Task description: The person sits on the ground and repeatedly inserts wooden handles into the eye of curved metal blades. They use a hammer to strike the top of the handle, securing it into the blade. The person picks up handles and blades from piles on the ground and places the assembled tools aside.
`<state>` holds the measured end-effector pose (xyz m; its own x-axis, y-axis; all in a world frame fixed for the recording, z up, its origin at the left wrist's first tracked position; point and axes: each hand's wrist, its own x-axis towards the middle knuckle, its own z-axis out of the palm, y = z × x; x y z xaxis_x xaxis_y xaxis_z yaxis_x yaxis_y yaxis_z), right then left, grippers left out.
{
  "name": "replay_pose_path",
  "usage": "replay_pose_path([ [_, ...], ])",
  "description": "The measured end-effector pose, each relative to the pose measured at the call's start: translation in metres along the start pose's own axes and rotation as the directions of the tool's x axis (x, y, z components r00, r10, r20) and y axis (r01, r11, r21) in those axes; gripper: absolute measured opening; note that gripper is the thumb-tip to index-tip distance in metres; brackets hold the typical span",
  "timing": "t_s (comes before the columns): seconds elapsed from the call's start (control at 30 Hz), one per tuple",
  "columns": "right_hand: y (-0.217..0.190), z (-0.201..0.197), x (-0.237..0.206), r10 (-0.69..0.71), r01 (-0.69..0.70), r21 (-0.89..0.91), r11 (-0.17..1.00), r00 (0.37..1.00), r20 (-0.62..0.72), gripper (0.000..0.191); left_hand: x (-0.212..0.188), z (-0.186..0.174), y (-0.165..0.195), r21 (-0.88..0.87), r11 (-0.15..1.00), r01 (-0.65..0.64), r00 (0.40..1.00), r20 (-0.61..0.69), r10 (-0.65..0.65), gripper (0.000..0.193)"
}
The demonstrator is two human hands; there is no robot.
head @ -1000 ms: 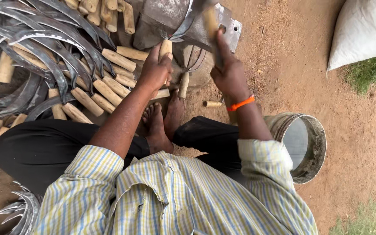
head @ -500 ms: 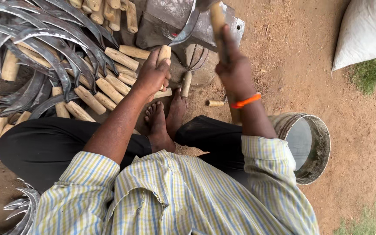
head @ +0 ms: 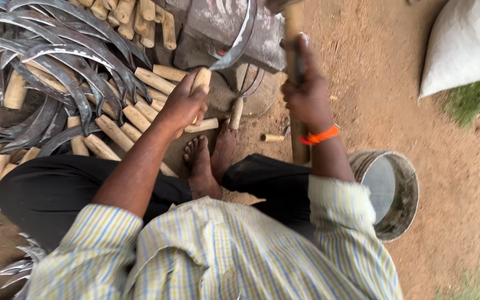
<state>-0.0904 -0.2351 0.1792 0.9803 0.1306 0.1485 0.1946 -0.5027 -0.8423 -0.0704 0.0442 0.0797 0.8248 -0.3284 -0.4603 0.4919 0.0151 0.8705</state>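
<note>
The left hand (head: 183,105) is closed around the wooden handle (head: 200,79) of a curved sickle blade (head: 239,41), which arcs up and right from it over a metal block (head: 220,28). The right hand (head: 308,94) grips an upright wooden hammer shaft (head: 295,61); a metal bucket (head: 404,189) sits below right of it

Pale, matt, rough-cut wooden handle (head: 201,79) in the left hand (head: 183,105), carrying a dull grey metal sickle blade (head: 239,43); smooth wooden shaft (head: 295,83) in the right hand (head: 308,100); worn, dusty metal block (head: 218,28) at upper centre; matt woven sack (head: 465,44) at upper right.
</note>
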Motion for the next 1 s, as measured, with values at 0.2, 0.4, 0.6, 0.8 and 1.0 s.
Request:
replay_pose_path([
  [0.2, 0.023, -0.022, -0.006, -0.369, 0.394, 0.021, 0.919, 0.877, -0.307, 0.094, -0.008, -0.009, -0.002, 0.096, 0.994, 0.042, 0.999, -0.008, -0.041, 0.057],
  [0.4, 0.021, 0.017, 0.006, 0.032, -0.013, -0.58, 0.815, 0.999, 0.022, 0.097, -0.009, -0.015, 0.008, 0.062, 0.993, 0.096, 0.995, 0.014, -0.097, 0.057],
  [0.6, 0.006, 0.015, -0.01, -0.152, 0.106, -0.219, 0.97, 0.968, -0.202, 0.091, -0.023, -0.027, -0.001, 0.073, 0.989, 0.127, 0.99, 0.052, -0.131, 0.061],
  [0.8, 0.032, 0.027, 0.009, -0.037, 0.036, -0.464, 0.885, 0.999, 0.007, 0.1, -0.025, -0.026, -0.015, 0.101, 0.989, 0.109, 0.994, -0.015, -0.108, 0.063],
  [1.0, 0.048, 0.026, -0.033, -0.02, -0.02, -0.376, 0.926, 0.995, -0.1, 0.094, -0.043, 0.014, -0.042, 0.739, 0.433, -0.516, 0.559, -0.093, 0.824, 0.069],
])
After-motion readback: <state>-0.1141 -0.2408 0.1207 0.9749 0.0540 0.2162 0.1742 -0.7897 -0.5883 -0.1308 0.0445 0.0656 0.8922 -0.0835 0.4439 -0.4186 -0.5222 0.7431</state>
